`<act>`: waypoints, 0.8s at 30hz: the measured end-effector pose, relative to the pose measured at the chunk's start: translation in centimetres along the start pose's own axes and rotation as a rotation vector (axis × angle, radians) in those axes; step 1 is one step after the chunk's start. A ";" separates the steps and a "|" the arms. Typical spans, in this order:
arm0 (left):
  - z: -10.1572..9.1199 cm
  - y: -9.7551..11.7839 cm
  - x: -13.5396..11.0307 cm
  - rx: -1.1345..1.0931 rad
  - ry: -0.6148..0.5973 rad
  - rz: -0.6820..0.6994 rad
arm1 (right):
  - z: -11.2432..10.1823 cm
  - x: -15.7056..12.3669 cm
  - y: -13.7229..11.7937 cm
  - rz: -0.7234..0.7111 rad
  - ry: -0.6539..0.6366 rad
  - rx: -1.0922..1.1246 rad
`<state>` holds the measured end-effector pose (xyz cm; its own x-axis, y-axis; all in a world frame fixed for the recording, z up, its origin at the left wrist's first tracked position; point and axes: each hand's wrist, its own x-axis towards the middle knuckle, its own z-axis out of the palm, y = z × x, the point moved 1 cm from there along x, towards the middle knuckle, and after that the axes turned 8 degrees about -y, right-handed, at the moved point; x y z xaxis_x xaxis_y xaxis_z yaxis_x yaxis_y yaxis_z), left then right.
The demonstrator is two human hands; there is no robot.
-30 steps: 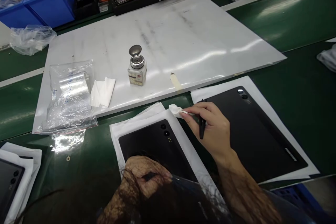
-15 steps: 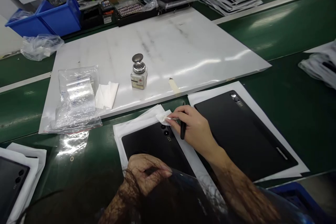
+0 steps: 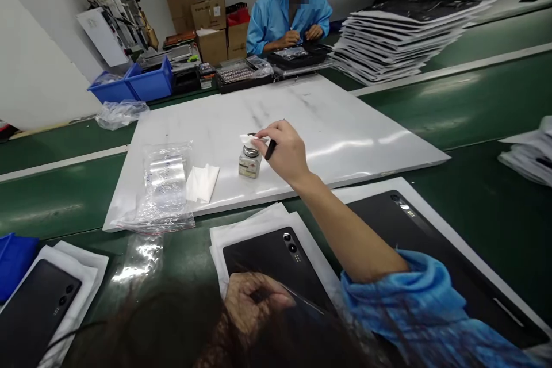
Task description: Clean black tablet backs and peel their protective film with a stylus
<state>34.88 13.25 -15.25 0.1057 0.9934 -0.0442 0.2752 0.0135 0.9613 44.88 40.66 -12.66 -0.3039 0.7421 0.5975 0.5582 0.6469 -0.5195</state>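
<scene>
My right hand [image 3: 284, 149] pinches a folded white wipe [image 3: 247, 140] at the metal top of a small glass dispenser bottle [image 3: 249, 165]. A slim black stick-like tool [image 3: 270, 149] is also held in that hand, its kind unclear. Below, my left hand [image 3: 254, 302] is closed in a pinch over the lower part of a black tablet [image 3: 265, 250]; hair partly covers it, and what its fingertips hold cannot be made out. The tablet lies back up on white foam sleeves [image 3: 241, 224], its camera lenses at the upper right corner.
A larger black tablet [image 3: 431, 253] lies on white sheeting at right, another [image 3: 38, 305] at left. On the white board [image 3: 328, 126] are a clear plastic bag [image 3: 166, 184] and a folded cloth [image 3: 202, 183]. A co-worker [image 3: 276, 17] sits beyond, beside stacked sleeves [image 3: 388, 46].
My right hand has moved from the tablet's camera corner up to the bottle, carrying the wipe and black tool. My left hand stays over the tablet. The view has tilted upward.
</scene>
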 end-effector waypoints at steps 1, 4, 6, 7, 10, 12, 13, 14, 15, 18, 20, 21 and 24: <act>0.0 0.0 0.0 -0.016 -0.005 -0.003 | 0.5 0.2 0.1 0.016 -0.039 -0.008; 0.1 0.2 0.1 -0.063 -0.013 -0.013 | 0.2 -0.2 0.3 0.021 -0.071 0.010; 0.0 0.2 0.2 -0.085 -0.006 -0.019 | -1.4 -1.5 0.1 -0.014 0.002 0.081; 0.0 0.2 0.2 -0.096 -0.002 -0.023 | -2.4 -2.6 -0.1 -0.024 0.050 0.139; -0.3 0.1 0.2 -0.128 -0.004 -0.035 | -6.2 -7.5 -1.0 0.039 0.124 0.386; -0.5 0.1 0.2 -0.136 0.004 -0.043 | -8.7 -11.4 -1.8 0.116 0.054 0.576; -0.5 0.2 0.2 -0.135 0.009 -0.047 | -9.8 -13.3 -2.2 0.145 -0.011 0.650; -0.6 0.3 0.3 -0.133 0.012 -0.049 | -10.8 -15.0 -2.7 0.178 -0.086 0.698; -0.6 0.4 0.3 -0.129 0.013 -0.051 | -11.6 -16.5 -3.2 0.207 -0.159 0.718; -0.6 0.9 0.5 -0.115 0.008 -0.053 | -13.3 -19.4 -4.7 0.274 -0.310 0.682; -0.6 1.1 0.5 -0.102 0.010 -0.048 | -13.7 -20.3 -5.6 0.285 -0.329 0.660; -0.6 1.1 0.5 -0.095 0.013 -0.043 | -13.8 -20.5 -6.0 0.283 -0.328 0.660; -0.6 1.1 0.4 -0.076 0.020 -0.024 | -13.6 -20.7 -6.5 0.280 -0.329 0.683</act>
<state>34.63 13.75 -14.07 0.0809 0.9947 -0.0627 0.2041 0.0451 0.9779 58.05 18.71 -13.28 -0.4941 0.8372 0.2345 0.0851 0.3150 -0.9453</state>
